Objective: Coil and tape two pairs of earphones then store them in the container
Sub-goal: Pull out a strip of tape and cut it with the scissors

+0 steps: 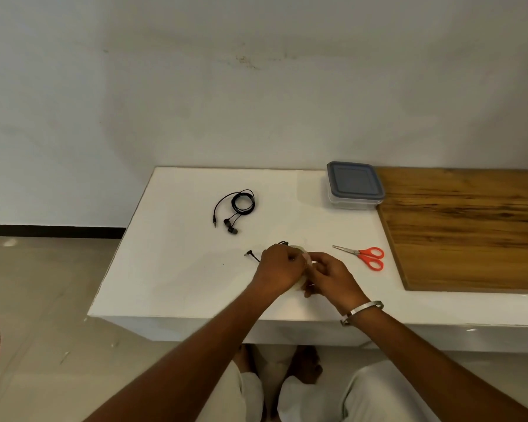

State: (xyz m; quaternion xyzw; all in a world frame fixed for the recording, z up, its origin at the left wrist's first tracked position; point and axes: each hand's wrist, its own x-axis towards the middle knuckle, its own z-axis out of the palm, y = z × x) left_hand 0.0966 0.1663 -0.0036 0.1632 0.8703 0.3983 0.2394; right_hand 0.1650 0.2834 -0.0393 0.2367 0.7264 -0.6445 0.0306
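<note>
The two hands meet low over the white table (pixel 171 269), close to its front edge. The left hand (pixel 276 269) has its fingers curled down over a black earphone wire. Most of that wire hides under the hand. Only its plug end (pixel 249 254) pokes out just to the left of the hand, and a small black loop (pixel 284 243) shows just past the knuckles. The right hand (pixel 326 277) touches the left one. Its fingers are bent and seem to pinch a roll of clear tape (pixel 297 249), or a strip pulled from it. The tape is pale and half hidden, so I cannot tell which.

What matters most is that the tape sits right beside the wire, on the right-hand side of it. The tape only has to go a tiny way across to the left to wrap the bunch.

The other earphones (pixel 237 208) lie well away, farther back and to the left, nearer the left hand. They are loosely looped with no tape seen. The scissors (pixel 365 255) lie near the right hand, on its right, blades pointing toward the hands. The container (pixel 354 185) is far back on the right, lid on.
</note>
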